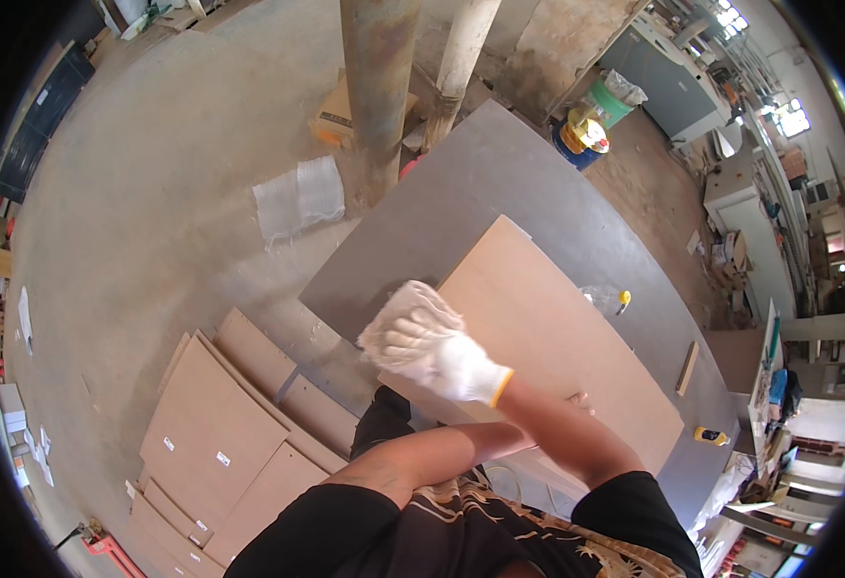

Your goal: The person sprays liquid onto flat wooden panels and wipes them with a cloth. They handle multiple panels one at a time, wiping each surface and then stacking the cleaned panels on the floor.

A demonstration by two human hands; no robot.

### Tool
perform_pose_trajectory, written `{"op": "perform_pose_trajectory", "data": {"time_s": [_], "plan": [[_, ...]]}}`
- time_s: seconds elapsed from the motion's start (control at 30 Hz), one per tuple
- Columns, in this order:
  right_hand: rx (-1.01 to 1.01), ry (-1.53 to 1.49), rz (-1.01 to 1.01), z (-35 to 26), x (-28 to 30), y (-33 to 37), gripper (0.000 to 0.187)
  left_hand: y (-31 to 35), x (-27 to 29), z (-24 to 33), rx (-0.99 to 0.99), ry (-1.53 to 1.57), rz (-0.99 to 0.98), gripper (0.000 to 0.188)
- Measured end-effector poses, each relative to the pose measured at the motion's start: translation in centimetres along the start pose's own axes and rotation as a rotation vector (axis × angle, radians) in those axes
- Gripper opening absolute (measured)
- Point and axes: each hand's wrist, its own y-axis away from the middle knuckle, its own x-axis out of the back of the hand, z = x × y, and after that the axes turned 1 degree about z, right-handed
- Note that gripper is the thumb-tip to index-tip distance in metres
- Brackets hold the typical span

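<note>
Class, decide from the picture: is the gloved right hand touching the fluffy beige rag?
Touching. The head view shows the gloved right hand with its fingers laid across the fluffy beige rag.

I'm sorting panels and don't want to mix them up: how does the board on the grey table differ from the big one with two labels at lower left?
The tabletop board shows no labels, while the labelled board bears two white ones. The tabletop board lies on the grey table; the labelled board lies among other panels. Both are tan and flat.
</note>
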Motion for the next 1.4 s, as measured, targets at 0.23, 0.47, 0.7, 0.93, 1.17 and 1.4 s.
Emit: {"op": "perform_pose_trajectory", "data": {"time_s": [0.23,0.47,0.7,0.93,1.17,1.4], "plan": [[-0.27,0.607,-0.028,13.9,7.3,-0.3,0.05,6.7,3.8,-8.2,0.125,1.862,-0.394,0.061],[0.077,0.235,-0.177,-0.1,-3.5,2.6,0.035,8.9,4.6,-6.3,0.132,1.991,-0.386,0.053],[0.084,0.246,-0.312,-5.4,1.0,11.9,0.033,10.5,8.0,-7.5,0.249,2.372,-0.81,0.053],[-0.488,0.65,-0.117,-9.7,6.6,41.9,0.034,15.7,12.0,-12.4,0.428,2.102,-0.534,0.038],[-1.18,0.441,1.008,-11.2,10.3,57.6,0.041,16.1,2.4,-13.7,0.874,1.845,-0.434,0.046],[-0.799,0.712,0.211,-10.3,-4.3,35.1,0.058,12.2,-0.8,-12.3,0.481,1.906,-0.667,0.076]]}}
